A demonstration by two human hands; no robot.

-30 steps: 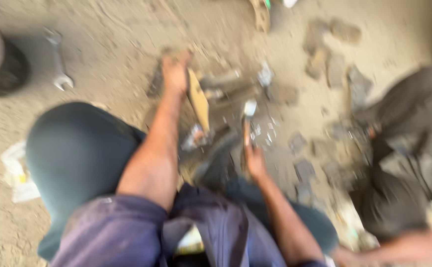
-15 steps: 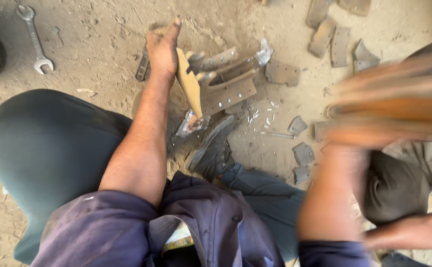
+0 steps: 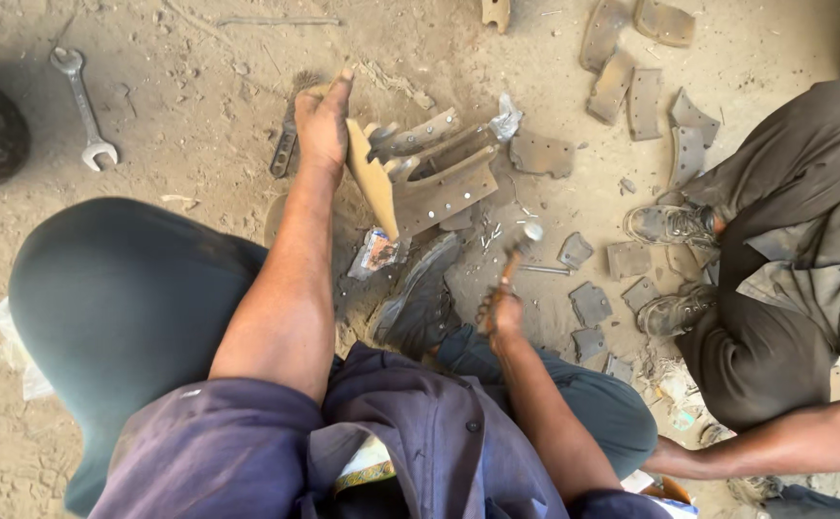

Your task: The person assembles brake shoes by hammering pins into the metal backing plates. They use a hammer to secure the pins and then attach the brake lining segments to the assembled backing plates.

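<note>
The left hand point(image 3: 322, 123) is gripping the top edge of a curved metal brake shoe point(image 3: 429, 173), fingers wrapped over it, holding it upright on the sandy ground point(image 3: 199, 106). A tan lining strip point(image 3: 374, 183) is standing along the shoe's near edge, just beside that hand. The right hand point(image 3: 502, 312) is clenching the wooden handle of a small hammer point(image 3: 519, 248), whose metal head is hovering just right of the shoe, near its lower end. The person's shoe point(image 3: 420, 293) is resting on the ground between the two hands, below the brake shoe. Loose lining pieces point(image 3: 590, 303) are lying scattered to the right, with more flat pads point(image 3: 643, 101) farther up. A wrench point(image 3: 83, 106) is lying well off to the left. On the right another person is crouching, their boots point(image 3: 672, 226) sitting among the pieces.
</note>
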